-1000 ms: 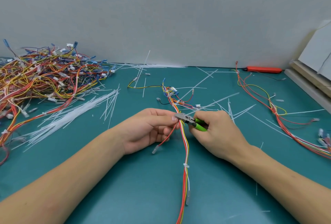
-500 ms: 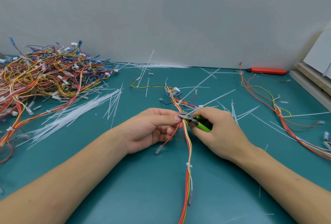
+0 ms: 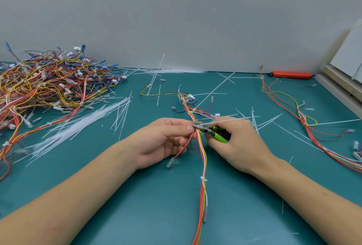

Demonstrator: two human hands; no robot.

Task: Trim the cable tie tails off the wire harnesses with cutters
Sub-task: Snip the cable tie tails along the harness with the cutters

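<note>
The right hand [image 3: 237, 143] is curled round green-handled cutters [image 3: 212, 132], fingers wrapped over the handles, thumb along the near side. The metal jaws are pointed left and set at the wire harness [image 3: 201, 152], right at the spot where a white cable tie tail [image 3: 225, 121] sticks out rightward over the right knuckles. Whether the jaws are fully closed on the tail cannot be told.

The left hand [image 3: 166, 141] is closed in a pinch on the same harness, thumb and forefinger tip held just left of the cutter jaws, remaining fingers curled under. A red branch wire with a clear sleeved terminal [image 3: 169, 163] is seen hanging out below the left palm.

Both forearms are laid in from the bottom corners, converging at mid-table, wrists low over the green mat [image 3: 78, 182].

The harness is run from a connector cluster behind the hands, through the pinch, toward the bottom edge; a trimmed tie [image 3: 203, 178] is seen on it nearer the viewer.

Further out: a heap of harnesses [image 3: 49, 84] at left, a scatter of cut white tails [image 3: 82, 125] beside it, another harness [image 3: 305, 123] laid at right, an orange tool [image 3: 291, 74] by the wall.
</note>
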